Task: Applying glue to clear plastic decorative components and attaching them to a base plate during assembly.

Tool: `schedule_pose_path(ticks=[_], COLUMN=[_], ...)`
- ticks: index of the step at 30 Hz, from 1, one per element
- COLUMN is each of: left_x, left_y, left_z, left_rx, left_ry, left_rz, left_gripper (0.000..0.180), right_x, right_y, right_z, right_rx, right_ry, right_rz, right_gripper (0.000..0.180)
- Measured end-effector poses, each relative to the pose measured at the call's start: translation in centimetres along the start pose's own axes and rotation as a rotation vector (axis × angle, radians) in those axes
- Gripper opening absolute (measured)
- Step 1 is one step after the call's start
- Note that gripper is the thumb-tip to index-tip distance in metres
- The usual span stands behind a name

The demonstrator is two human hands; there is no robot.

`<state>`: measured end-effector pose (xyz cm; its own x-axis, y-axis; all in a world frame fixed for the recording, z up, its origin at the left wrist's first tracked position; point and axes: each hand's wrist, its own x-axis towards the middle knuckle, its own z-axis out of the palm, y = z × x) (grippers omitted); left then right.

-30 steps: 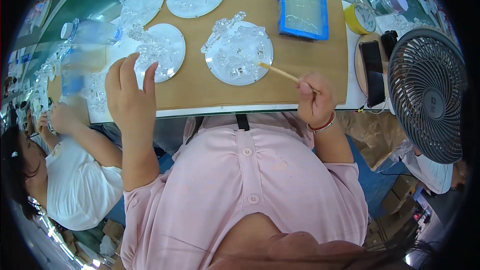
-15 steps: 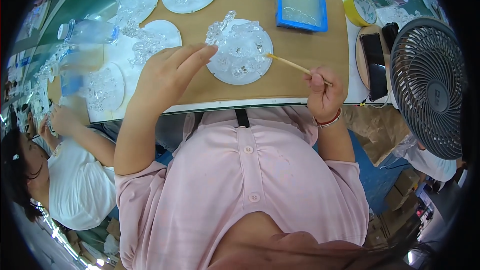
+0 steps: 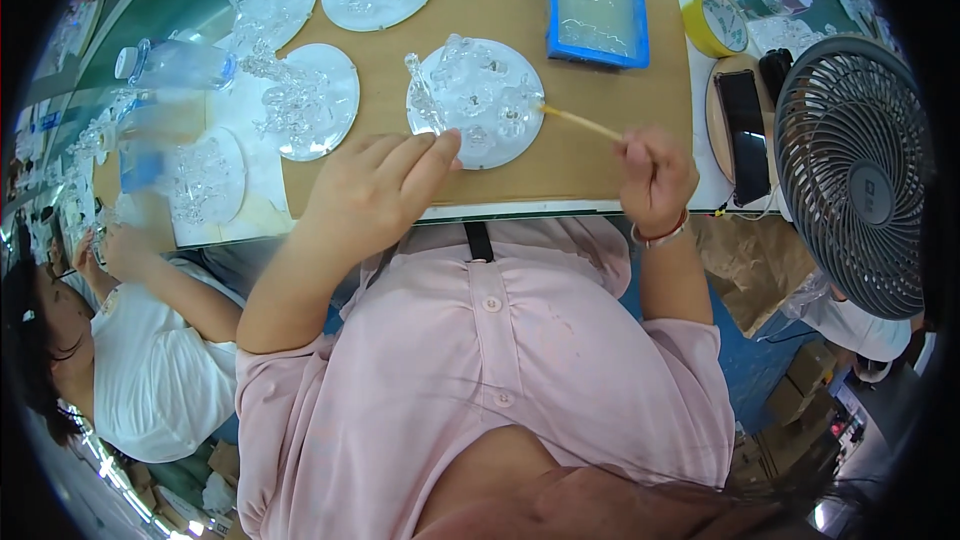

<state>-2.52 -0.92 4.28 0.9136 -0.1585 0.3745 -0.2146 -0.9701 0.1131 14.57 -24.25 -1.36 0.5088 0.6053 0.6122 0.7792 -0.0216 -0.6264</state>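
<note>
A round clear disc [image 3: 530,75] with transparent flower-like pieces lies flat on the brown board, a longer clear piece [image 3: 418,90] at its left. My left hand [image 3: 385,185] is at the disc's near-left edge, its fingers bent together and closed on the rim; the thumb is hidden. My right hand [image 3: 655,180] pinches a thin pale wooden stick [image 3: 585,123] between thumb and fingers. The stick's yellow-orange tip reaches the disc's right edge; whether it touches a clear piece there I cannot tell.
Several similar discs [image 3: 335,105] with clear pieces stand at left and back. A blue-rimmed tray [image 3: 640,25] is behind, near a yellow tape roll [image 3: 715,25]. A phone [image 3: 745,135] and grey fan [image 3: 860,175] stand at right, a bottle [image 3: 180,65] at left. A person [image 3: 150,350] works on the left.
My left hand has moved nearer, from the disc's left side to its near-left edge. The disc has turned counterclockwise, bringing the long piece to the left. My right hand has dropped slightly nearer, still pinching the stick.
</note>
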Motion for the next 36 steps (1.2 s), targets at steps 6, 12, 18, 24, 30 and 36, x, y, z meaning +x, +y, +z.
schedule_pose_path(ticks=[6,12,18,24,30,36], left_x=[0.4,-1.0,1.3,0.5,0.0,-0.4], left_y=[1.3,-0.3,-1.7,-1.2,-0.2,0.0], left_z=[1.6,3.0,2.4,3.1,4.0,2.5], left_rx=[-0.061,-0.281,-0.433,-0.536,-0.467,-0.398], left_ry=[0.113,0.473,0.155,0.184,0.310,0.237], left_rz=[-0.074,-0.165,-0.330,-0.369,-0.387,-0.387], left_gripper=[0.029,0.065,0.084,0.079,0.070,0.055], right_x=[1.3,1.3,2.5,0.0,-0.6,-0.6], right_y=[0.7,-1.8,-0.1,-2.5,-3.2,-3.1], right_z=[-0.3,-1.9,-0.6,-1.1,0.4,0.3], right_rx=[0.038,0.075,0.002,0.042,0.080,0.104], right_ry=[-0.037,-0.232,-0.139,-0.222,-0.256,-0.145], right_rz=[-0.030,-0.134,-0.097,-0.156,-0.120,-0.040], right_gripper=[0.006,0.003,0.003,0.006,0.005,0.010])
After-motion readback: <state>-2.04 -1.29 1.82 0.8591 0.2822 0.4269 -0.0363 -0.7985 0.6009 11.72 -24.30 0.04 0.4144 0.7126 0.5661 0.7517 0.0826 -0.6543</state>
